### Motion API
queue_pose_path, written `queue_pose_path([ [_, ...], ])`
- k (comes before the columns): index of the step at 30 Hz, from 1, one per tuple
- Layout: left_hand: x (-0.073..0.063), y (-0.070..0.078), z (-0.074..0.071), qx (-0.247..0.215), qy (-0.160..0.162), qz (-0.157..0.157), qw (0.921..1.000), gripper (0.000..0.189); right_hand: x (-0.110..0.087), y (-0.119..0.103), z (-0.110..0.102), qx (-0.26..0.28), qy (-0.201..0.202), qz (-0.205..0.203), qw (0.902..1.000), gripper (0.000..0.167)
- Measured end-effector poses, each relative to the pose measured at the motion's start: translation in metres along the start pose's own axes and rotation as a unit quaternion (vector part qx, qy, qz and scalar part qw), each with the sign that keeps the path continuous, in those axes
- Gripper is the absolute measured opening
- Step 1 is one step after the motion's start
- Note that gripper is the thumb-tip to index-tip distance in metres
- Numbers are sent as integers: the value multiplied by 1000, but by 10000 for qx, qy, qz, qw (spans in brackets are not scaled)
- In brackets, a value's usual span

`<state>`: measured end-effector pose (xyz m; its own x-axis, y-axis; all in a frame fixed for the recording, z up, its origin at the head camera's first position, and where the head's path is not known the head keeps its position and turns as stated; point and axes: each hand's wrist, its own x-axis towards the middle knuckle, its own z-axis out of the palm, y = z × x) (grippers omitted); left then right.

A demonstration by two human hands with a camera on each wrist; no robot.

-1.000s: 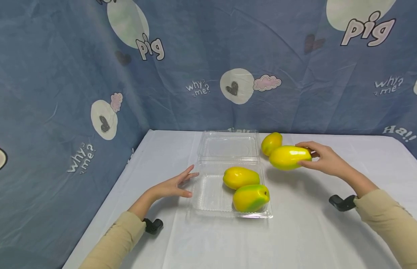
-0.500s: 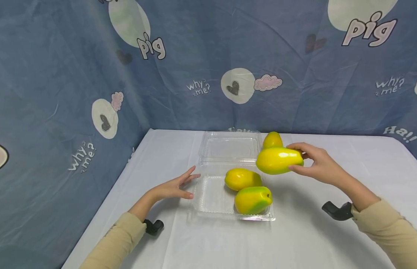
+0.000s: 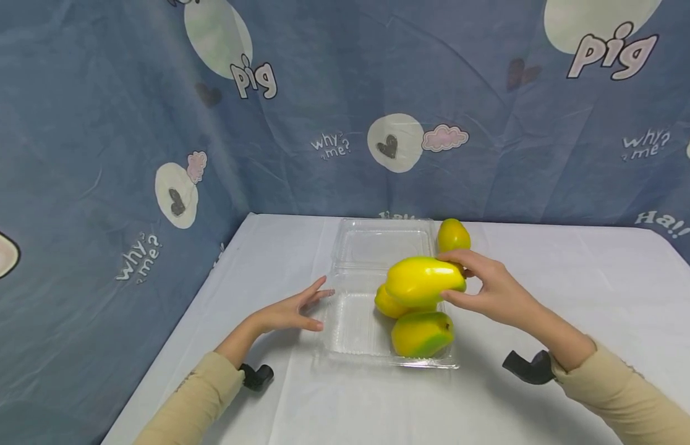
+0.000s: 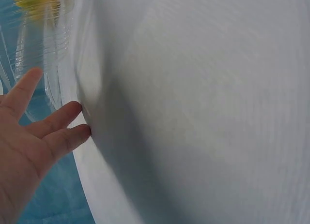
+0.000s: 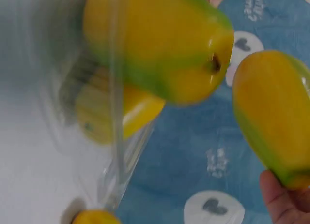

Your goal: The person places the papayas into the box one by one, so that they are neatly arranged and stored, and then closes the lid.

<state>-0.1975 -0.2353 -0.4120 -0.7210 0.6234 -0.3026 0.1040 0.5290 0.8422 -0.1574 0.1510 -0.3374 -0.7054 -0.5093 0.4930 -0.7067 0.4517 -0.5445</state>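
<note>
My right hand (image 3: 495, 287) pinches one end of a yellow-green papaya (image 3: 423, 281) between thumb and fingers. That papaya hangs above the right half of a clear plastic clamshell box (image 3: 350, 327), overlapping a papaya (image 3: 388, 304) inside it. A greener papaya (image 3: 421, 337) lies in the box's near right corner. In the right wrist view the held papaya (image 5: 276, 112) is at the right, with my thumb (image 5: 273, 197) against its lower end. My left hand (image 3: 284, 313) is beside the box's left wall, fingers spread, holding nothing; the left wrist view shows its relaxed fingers.
The box's lid (image 3: 384, 244) lies folded back, away from me. Another papaya (image 3: 453, 235) sits on the white-covered table (image 3: 573, 272) by the lid's right edge. A blue printed cloth (image 3: 323, 80) hangs behind and on the left.
My right hand has carried the papaya leftward and toward me, from beside the far papaya to over the box. The left hand has stayed in place.
</note>
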Motion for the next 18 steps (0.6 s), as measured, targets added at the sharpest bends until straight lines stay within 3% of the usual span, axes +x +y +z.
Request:
queue_pose_path([
  [18, 0, 5, 6, 81, 131, -62, 9999, 97, 3, -32, 50, -96, -321, 144, 9993, 48],
])
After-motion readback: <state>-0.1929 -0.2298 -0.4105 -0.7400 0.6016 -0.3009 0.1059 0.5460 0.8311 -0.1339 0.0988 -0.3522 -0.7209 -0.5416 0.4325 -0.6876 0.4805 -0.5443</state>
